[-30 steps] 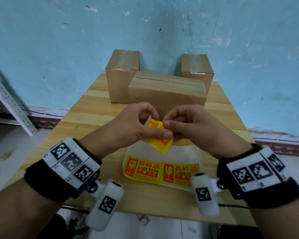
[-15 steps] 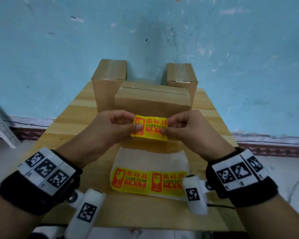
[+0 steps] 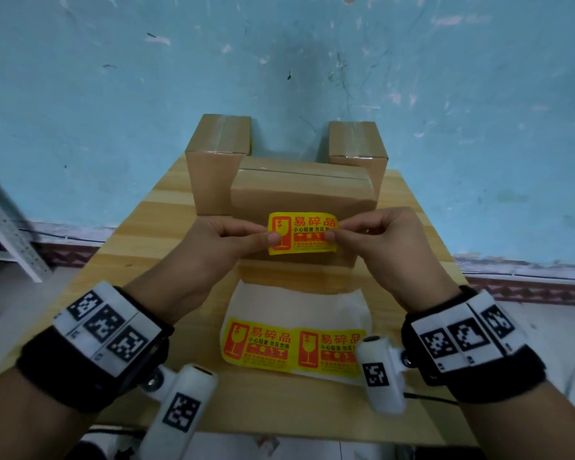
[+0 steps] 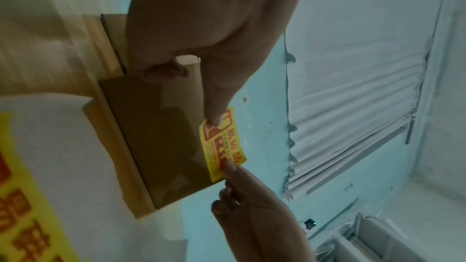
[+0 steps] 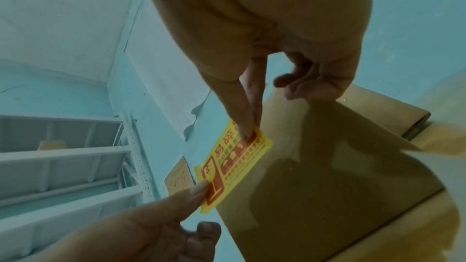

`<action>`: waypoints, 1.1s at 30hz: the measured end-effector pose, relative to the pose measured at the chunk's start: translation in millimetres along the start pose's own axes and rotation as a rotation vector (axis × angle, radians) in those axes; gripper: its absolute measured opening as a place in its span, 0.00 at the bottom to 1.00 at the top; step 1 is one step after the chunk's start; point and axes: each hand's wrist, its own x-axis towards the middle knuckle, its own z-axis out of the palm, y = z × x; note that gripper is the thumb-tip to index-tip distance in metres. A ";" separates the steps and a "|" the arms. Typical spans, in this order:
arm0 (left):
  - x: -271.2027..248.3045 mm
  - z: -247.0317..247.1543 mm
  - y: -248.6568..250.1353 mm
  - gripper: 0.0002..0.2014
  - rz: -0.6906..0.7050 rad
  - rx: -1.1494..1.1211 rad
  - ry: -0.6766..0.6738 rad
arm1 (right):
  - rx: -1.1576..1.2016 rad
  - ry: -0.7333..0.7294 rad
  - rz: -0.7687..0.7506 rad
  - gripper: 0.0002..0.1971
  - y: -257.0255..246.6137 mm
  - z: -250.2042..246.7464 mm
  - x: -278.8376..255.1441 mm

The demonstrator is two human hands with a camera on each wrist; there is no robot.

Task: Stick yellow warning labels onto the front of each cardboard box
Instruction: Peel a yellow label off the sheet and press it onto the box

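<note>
Left hand (image 3: 219, 247): thumb and forefinger pinch the left edge of a yellow warning label (image 3: 301, 239), thumb on the printed face over the red glass symbol. Other fingers curled under, holding nothing else. In the left wrist view the same pinch shows at one end of the label (image 4: 223, 142).

The label is held flat and level between both hands, printed side toward the person, in front of the front face of the wide cardboard box (image 3: 299, 194). From the head view it overlaps the lower part of that face. In the wrist views the label appears to stand off the cardboard, casting a shadow on it; whether any edge touches the box I cannot tell.

Right hand (image 3: 379, 240): thumb and forefinger pinch the right edge of the label, remaining fingers curled in. Right wrist view confirms the fingertip pinch (image 5: 248, 132) on the label (image 5: 234, 164).

Behind the wide box, two taller cardboard boxes stand at the back of the table (image 3: 153, 227): the left rear box (image 3: 216, 161) just beside and partly behind the wide one, the right rear box (image 3: 359, 144) likewise on the other side.

On the table nearer the person, below the hands, lies a white backing sheet (image 3: 299, 303) carrying two more yellow labels (image 3: 292, 348) side by side along its near edge.
</note>
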 end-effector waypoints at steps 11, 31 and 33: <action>20.6 -1.5 -0.8 0.06 0.101 0.306 0.052 | -0.134 0.116 0.022 0.08 -1.9 9.4 1.9; 11.1 4.7 16.7 0.11 0.154 -0.006 0.070 | 0.221 0.026 0.010 0.04 -6.7 1.0 8.2; 9.7 5.4 18.4 0.11 0.154 -0.020 0.106 | 0.232 -0.001 0.007 0.03 -10.9 0.9 6.9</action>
